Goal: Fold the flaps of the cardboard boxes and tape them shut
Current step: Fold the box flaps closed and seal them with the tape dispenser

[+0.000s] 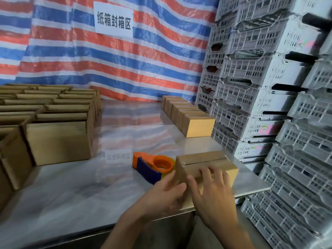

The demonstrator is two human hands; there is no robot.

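We have the small brown cardboard box [203, 157] at the near right corner of the glossy pale table [89, 186], top upward. Its long axis runs left to right, swinging slightly away from us at the right end. The dark seam where the top flaps meet follows that axis and looks untaped.

Neither grip is closed. The left hand [165, 193] lies with straight fingers against the box's near left end, and the right hand [212, 191] rests spread over the near top edge, so both press rather than clasp.

We judge the box light and fairly stiff, though its flaps will spring up if released and it may slide on the shiny surface. It is best steadied by the ends with one palm on the seam. The orange and blue tape dispenser [152, 166] sits just to its left.
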